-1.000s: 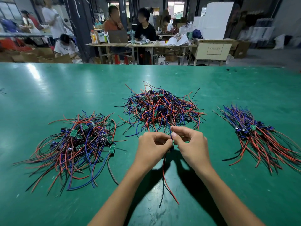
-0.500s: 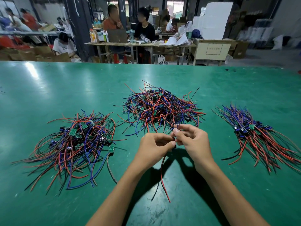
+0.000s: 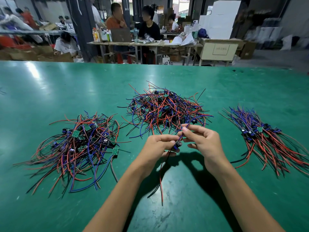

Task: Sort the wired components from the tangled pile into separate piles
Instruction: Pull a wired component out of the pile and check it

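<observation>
White T-shirt [image 3: 66,46] of a crouching person, far left, is showing partial dark lettering reading "Dkk". Label [image 3: 221,49] on the beige cabinet, far right, is carrying print too small to read.

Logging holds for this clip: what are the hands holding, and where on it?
One wired component: left hand grips its small board end, right hand pinches its blue wire.

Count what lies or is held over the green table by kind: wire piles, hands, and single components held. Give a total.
Wire piles: 3, left pile, middle pile, right pile
Hands: 2, left hand, right hand
Held component: 1
Total: 6
</observation>
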The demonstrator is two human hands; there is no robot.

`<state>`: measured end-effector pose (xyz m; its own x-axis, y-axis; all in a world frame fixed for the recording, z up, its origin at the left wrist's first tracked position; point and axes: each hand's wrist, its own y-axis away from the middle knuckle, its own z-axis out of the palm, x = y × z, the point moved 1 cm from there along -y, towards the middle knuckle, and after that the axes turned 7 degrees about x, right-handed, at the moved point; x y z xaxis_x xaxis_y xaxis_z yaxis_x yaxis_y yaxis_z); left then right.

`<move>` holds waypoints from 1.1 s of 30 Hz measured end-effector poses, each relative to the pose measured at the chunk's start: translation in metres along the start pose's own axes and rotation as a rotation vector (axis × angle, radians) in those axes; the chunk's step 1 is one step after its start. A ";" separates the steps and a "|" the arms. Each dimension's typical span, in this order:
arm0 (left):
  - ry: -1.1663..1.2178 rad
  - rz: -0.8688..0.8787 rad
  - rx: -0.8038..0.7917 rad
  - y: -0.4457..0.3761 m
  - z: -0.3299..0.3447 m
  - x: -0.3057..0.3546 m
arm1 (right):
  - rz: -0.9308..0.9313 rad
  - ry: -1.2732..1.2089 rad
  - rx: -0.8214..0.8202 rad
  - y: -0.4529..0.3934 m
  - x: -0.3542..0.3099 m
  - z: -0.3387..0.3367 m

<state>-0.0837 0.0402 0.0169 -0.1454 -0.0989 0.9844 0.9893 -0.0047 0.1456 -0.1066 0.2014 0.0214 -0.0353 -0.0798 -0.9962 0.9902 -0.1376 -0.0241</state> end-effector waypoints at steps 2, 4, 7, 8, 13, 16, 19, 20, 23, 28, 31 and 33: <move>0.016 -0.022 0.026 0.001 0.002 0.002 | -0.012 0.019 -0.005 0.001 0.000 0.000; -0.010 0.002 0.029 0.003 0.003 0.002 | -0.021 0.037 -0.007 0.001 0.000 0.001; -0.020 0.026 0.038 0.005 0.003 0.001 | -0.036 0.058 -0.020 0.003 0.001 0.003; -0.019 0.035 0.052 0.005 0.003 0.001 | -0.041 0.058 -0.018 0.004 0.002 0.004; -0.026 0.105 0.144 0.005 0.007 0.003 | -0.091 0.119 0.063 0.011 0.015 0.024; -0.047 0.137 0.171 0.006 0.007 0.002 | -0.117 0.179 0.074 0.014 0.020 0.032; -0.098 0.176 0.157 0.006 0.010 0.002 | -0.037 0.130 0.093 0.012 0.020 0.033; -0.116 0.187 0.151 0.006 0.011 0.003 | -0.014 0.115 0.101 0.011 0.019 0.034; -0.155 0.200 0.118 0.004 0.013 0.003 | 0.015 0.111 0.121 0.007 0.018 0.032; -0.217 0.162 0.046 0.005 0.012 0.003 | 0.105 0.018 0.124 0.002 0.014 0.027; -0.217 0.114 -0.006 0.006 0.010 0.002 | 0.137 -0.054 0.154 -0.003 0.013 0.022; -0.219 0.093 -0.035 0.008 0.012 0.001 | 0.164 -0.089 0.187 -0.008 0.011 0.016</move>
<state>-0.0760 0.0523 0.0207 -0.0485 0.1178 0.9919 0.9977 -0.0407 0.0536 -0.1168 0.1859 0.0116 0.1038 -0.2018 -0.9739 0.9416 -0.2954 0.1616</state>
